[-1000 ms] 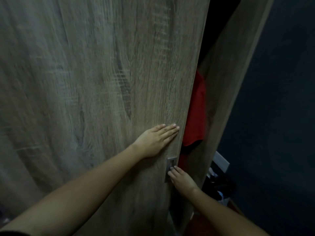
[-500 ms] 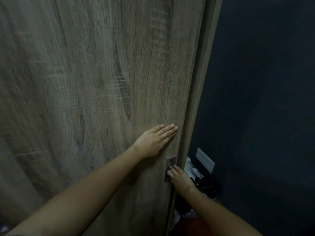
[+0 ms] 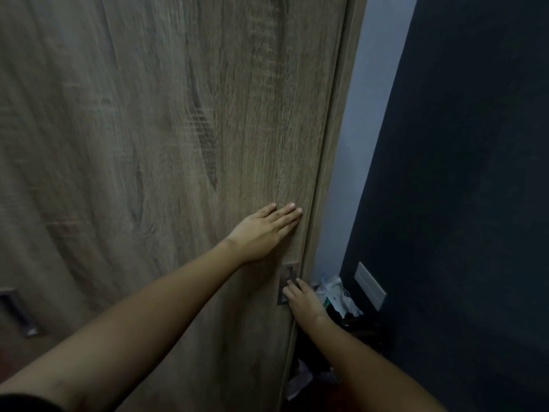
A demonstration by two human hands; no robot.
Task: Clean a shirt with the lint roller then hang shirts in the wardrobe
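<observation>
The wood-grain sliding wardrobe door [image 3: 166,150] fills most of the view and sits against the wardrobe's right side panel [image 3: 332,173], with no gap showing. My left hand [image 3: 264,230] lies flat on the door near its right edge, fingers straight. Just below, my right hand [image 3: 303,298] has its fingertips in the recessed metal handle [image 3: 285,281]. No shirt, hanger or lint roller is in view.
A dark wall [image 3: 463,203] rises at the right with a pale wall plate [image 3: 370,285] low on it. White plastic bags and dark clutter [image 3: 335,292] lie on the floor beside the wardrobe. Another recessed handle [image 3: 15,310] shows at the far left.
The door slid right and closed the gap; the red shirt inside went out of sight. Both hands moved with the door.
</observation>
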